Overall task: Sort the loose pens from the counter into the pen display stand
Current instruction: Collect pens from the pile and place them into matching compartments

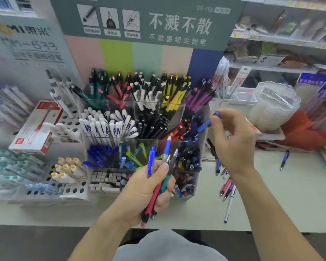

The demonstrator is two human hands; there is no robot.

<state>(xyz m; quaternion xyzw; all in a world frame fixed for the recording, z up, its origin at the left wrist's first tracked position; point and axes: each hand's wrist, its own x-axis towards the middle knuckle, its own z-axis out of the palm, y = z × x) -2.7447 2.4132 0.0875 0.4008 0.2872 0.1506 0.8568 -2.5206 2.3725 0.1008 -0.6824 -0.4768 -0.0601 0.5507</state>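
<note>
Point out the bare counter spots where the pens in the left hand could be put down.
Bare counter lies right of the loose pens, and along the front edge under the left hand. Crowded: the display stand and the clutter behind the right hand.

The left hand [147, 187] grips a bunch of pens [161, 178] in front of the clear pen stand [196, 146], which is full of pens sorted by color. The right hand [233, 136] is up by the stand's right side and pinches a blue pen [205, 125] over the box of red and blue pens. More loose pens [227, 187] lie on the white counter [290, 194] just right of the stand, and one blue pen [284, 160] lies farther right.
</note>
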